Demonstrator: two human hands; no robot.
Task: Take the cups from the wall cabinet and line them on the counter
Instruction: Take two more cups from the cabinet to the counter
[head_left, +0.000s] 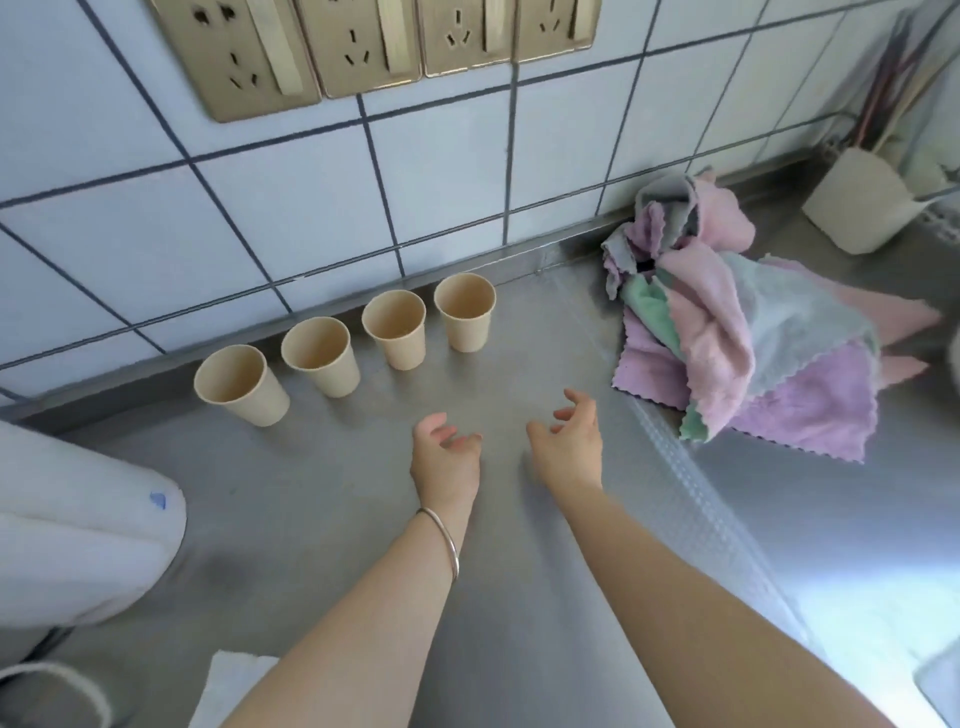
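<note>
Several beige cups stand upright in a row on the steel counter (519, 597), close to the tiled wall. The row runs from the leftmost cup (240, 384) to the rightmost cup (465, 312), with small gaps between them. My left hand (445, 457) hovers over the counter in front of the row, fingers apart and holding nothing. My right hand (569, 441) is beside it, also with loosely spread fingers and nothing in it. Neither hand touches a cup. The wall cabinet is out of view.
A heap of pink, purple and green cloths (743, 343) lies on the counter at the right. A pale utensil holder (862, 205) with sticks stands at the back right. A white appliance (78, 530) sits at the left. Wall sockets (363, 47) are above.
</note>
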